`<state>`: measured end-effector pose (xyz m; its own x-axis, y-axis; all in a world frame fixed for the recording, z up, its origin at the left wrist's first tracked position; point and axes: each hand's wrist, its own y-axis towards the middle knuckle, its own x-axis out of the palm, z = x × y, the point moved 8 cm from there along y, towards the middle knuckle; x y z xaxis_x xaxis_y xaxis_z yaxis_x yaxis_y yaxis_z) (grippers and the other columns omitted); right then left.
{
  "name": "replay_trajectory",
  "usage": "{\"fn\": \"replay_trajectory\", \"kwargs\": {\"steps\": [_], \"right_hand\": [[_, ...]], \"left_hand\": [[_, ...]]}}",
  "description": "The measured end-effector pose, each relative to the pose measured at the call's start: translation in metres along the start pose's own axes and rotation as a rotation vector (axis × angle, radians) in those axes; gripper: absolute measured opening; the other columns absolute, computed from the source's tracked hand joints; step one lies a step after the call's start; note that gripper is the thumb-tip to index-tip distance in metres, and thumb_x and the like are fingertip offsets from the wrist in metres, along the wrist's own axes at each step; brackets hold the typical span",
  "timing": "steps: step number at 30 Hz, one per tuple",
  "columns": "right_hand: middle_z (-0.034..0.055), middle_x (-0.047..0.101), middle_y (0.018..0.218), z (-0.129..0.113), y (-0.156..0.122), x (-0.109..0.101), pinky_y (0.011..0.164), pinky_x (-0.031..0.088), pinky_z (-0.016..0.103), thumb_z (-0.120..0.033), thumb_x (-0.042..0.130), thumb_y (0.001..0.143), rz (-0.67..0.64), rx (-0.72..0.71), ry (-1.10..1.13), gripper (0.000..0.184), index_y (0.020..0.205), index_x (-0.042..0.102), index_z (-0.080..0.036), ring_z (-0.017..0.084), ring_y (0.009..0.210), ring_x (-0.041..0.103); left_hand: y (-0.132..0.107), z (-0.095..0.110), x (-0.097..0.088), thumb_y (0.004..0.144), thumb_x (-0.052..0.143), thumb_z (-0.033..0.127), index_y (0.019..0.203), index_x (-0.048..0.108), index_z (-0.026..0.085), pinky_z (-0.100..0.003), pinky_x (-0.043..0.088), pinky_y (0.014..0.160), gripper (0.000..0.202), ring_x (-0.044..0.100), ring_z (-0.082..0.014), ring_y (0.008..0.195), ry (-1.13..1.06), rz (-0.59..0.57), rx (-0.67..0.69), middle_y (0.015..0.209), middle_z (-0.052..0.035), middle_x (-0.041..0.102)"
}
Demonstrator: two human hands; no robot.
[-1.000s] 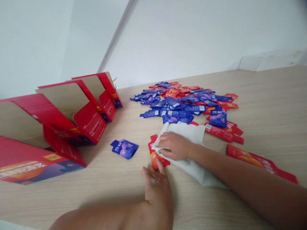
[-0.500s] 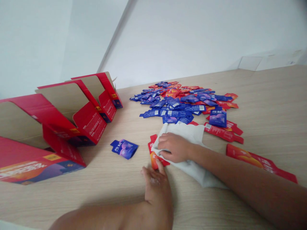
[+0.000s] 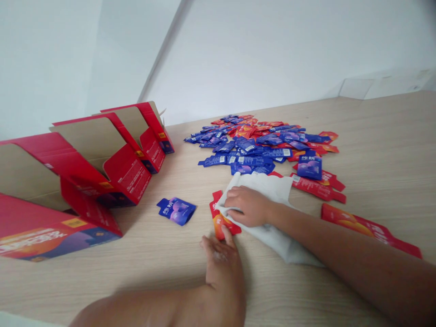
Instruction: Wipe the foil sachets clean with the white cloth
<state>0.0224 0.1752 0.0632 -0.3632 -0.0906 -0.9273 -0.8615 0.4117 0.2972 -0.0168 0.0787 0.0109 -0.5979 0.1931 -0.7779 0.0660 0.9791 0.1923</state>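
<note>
A white cloth (image 3: 277, 240) is bunched under my right hand (image 3: 250, 208), whose fingers are closed on it. The cloth's left edge lies over part of a red-orange sachet (image 3: 219, 220) with a narrow spout end. My left hand (image 3: 223, 259) rests at the near edge of that sachet, one fingertip pressing on it and the fingers apart; some of its fingers are hidden. Left of both hands, a blue-purple sachet (image 3: 177, 210) lies flat on the wooden table (image 3: 163, 268).
Several open red cartons (image 3: 95, 186) stand in a row along the left. A heap of blue and red sachets (image 3: 252, 145) lies at the back, against the white wall (image 3: 272, 54). Another red sachet (image 3: 368, 229) lies to the right, beyond my right forearm.
My right hand and the cloth have shifted very slightly, baring a little more of the red sachet. My left hand stays where it was.
</note>
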Motion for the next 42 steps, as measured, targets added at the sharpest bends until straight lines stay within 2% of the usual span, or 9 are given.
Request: {"fn": "replay_trajectory", "kwargs": {"steps": [5,8,13,15,21,29,37,42], "right_hand": [[0.0079,0.063,0.092,-0.013,0.001,0.001,0.080,0.038,0.034,-0.024,0.054,0.085,-0.006,-0.063,0.029,0.014,0.088,0.065,-0.016,0.020,0.088,0.053],[0.0081,0.062,0.091,-0.005,0.002,0.001,0.081,0.037,0.035,-0.026,0.053,0.087,-0.003,0.005,0.007,0.017,0.089,0.066,-0.016,0.021,0.089,0.053],[0.0086,0.061,0.091,0.012,0.001,-0.002,0.083,0.037,0.035,-0.026,0.049,0.090,0.003,0.121,-0.030,0.021,0.089,0.067,-0.015,0.021,0.091,0.052],[0.0085,0.061,0.090,0.010,0.000,-0.002,0.082,0.037,0.035,-0.026,0.050,0.090,0.006,0.104,-0.028,0.021,0.087,0.067,-0.015,0.021,0.090,0.051],[0.0073,0.061,0.093,-0.010,0.001,0.001,0.081,0.038,0.034,-0.024,0.055,0.085,0.006,-0.063,0.049,0.014,0.087,0.066,-0.016,0.020,0.091,0.052],[0.0083,0.061,0.092,0.011,0.001,0.000,0.082,0.037,0.036,-0.028,0.050,0.090,0.010,0.092,-0.002,0.021,0.088,0.068,-0.016,0.021,0.091,0.052],[0.0064,0.061,0.091,-0.009,0.001,0.002,0.083,0.038,0.034,-0.024,0.056,0.085,0.015,-0.076,0.077,0.013,0.084,0.066,-0.016,0.019,0.089,0.053],[0.0069,0.062,0.091,0.003,0.001,0.001,0.082,0.038,0.035,-0.026,0.054,0.088,0.022,0.033,0.032,0.017,0.085,0.067,-0.016,0.020,0.090,0.053]], "left_hand": [[0.000,0.000,0.004,0.080,0.035,0.002,0.125,0.059,0.009,-0.048,0.046,0.096,0.051,0.068,-0.0230,0.085,-0.099,-0.011,-0.056,0.086,-0.0164,0.073],[0.000,0.002,0.006,0.079,0.035,0.002,0.124,0.059,0.010,-0.049,0.045,0.097,0.051,0.068,-0.0231,0.085,-0.113,-0.005,-0.068,0.086,-0.0161,0.073],[0.000,0.003,0.005,0.080,0.037,0.003,0.124,0.059,0.010,-0.046,0.046,0.095,0.050,0.069,-0.0226,0.083,0.006,-0.001,-0.049,0.084,-0.0157,0.073],[0.000,0.004,0.004,0.081,0.037,0.003,0.125,0.058,0.009,-0.046,0.046,0.095,0.049,0.069,-0.0228,0.084,0.015,-0.017,-0.029,0.084,-0.0165,0.073],[0.001,0.004,0.001,0.082,0.036,0.003,0.126,0.057,0.007,-0.046,0.046,0.095,0.048,0.069,-0.0237,0.085,0.047,-0.041,-0.024,0.085,-0.0183,0.073],[0.000,0.003,0.003,0.084,0.033,0.003,0.129,0.054,0.011,-0.045,0.047,0.094,0.051,0.070,-0.0220,0.087,0.084,-0.076,0.011,0.089,-0.0162,0.074],[0.001,0.002,0.002,0.084,0.033,0.003,0.128,0.055,0.009,-0.044,0.047,0.094,0.050,0.070,-0.0212,0.083,0.062,-0.075,0.015,0.084,-0.0145,0.074],[0.001,0.003,-0.002,0.083,0.034,0.002,0.127,0.056,0.011,-0.043,0.048,0.093,0.051,0.070,-0.0213,0.082,0.103,-0.031,0.010,0.082,-0.0154,0.074]]}}
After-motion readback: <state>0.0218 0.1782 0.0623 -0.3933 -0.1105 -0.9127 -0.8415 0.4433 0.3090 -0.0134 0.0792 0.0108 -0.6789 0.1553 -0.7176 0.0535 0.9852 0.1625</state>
